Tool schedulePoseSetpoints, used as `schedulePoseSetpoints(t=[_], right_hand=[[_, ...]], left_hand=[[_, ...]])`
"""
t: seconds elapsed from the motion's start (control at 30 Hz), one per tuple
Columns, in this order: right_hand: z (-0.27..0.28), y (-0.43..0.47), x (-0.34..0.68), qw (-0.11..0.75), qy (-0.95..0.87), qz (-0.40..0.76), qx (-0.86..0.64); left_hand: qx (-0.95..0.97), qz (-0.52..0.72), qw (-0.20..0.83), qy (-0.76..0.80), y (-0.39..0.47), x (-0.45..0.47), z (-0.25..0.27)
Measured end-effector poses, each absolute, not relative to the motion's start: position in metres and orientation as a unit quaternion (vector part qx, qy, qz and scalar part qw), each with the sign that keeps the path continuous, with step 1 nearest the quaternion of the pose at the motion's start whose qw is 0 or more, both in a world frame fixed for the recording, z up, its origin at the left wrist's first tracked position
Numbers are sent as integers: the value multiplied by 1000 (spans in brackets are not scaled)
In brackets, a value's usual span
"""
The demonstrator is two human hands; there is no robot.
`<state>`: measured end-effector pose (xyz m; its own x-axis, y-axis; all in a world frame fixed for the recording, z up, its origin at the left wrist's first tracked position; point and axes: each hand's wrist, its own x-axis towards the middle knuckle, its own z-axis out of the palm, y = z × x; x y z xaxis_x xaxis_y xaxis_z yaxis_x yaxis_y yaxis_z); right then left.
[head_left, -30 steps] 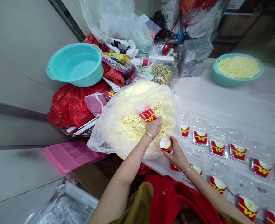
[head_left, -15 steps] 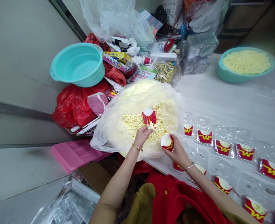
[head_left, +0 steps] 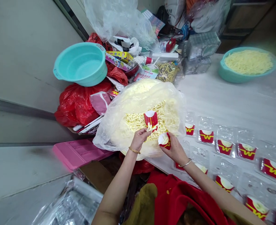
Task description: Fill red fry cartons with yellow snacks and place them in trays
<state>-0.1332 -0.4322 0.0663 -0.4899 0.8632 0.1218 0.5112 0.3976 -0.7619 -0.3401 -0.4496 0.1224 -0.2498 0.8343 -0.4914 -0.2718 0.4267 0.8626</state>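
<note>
My left hand (head_left: 140,137) pinches a few pale toy-like fries (head_left: 151,127) above an open clear plastic bag (head_left: 109,125) full of the same pieces. In my right hand (head_left: 175,149) is a small red and white fries carton (head_left: 164,141), tilted with its mouth toward the left hand; some pale pieces show inside it. A stack of nested red cartons (head_left: 150,117) lies on the loose fries (head_left: 135,122) in the bag, just beyond my left fingertips. The two hands are close together but apart.
Rows of clear packets with red cartons (head_left: 206,136) lie on the white table (head_left: 222,93) to the right. A turquoise basin of fries (head_left: 238,76) stands at the far right. At left are another turquoise basin (head_left: 81,67), red bags (head_left: 74,103) and a pink tray (head_left: 74,153).
My right hand has moved slightly left with the carton, closer to my left hand. My left hand still pinches the fries and has shifted a little left; the view has shifted slightly.
</note>
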Motion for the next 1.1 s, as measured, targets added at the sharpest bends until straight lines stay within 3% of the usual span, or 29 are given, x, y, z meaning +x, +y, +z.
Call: schedulePoseSetpoints(t=[0.17, 0.37, 0.5, 0.67, 0.8, 0.9, 0.97, 1.1], right_hand=[[76, -429, -145, 276, -792, 334, -431], [85, -427, -144, 277, -801, 325, -419], [83, -431, -138, 265, -813, 325, -403], [74, -445, -125, 253, -824, 366, -350], [67, -454, -110, 248, -808, 375, -381], [65, -453, -103, 252, -789, 371, -421], [64, -450, -101, 253, -784, 368, -431], [63, -446, -100, 257, -783, 363, -435]], left_hand=[[348, 429, 555, 622, -452, -321, 132], [600, 265, 342, 673, -453, -317, 143], [665, 191, 269, 670, -454, -300, 145], [693, 80, 288, 656, -461, -267, 128], [659, 166, 365, 637, -461, -277, 114], [597, 218, 290, 715, -446, -295, 103], [592, 164, 237, 752, -432, -300, 94], [606, 62, 232, 758, -407, -296, 74]])
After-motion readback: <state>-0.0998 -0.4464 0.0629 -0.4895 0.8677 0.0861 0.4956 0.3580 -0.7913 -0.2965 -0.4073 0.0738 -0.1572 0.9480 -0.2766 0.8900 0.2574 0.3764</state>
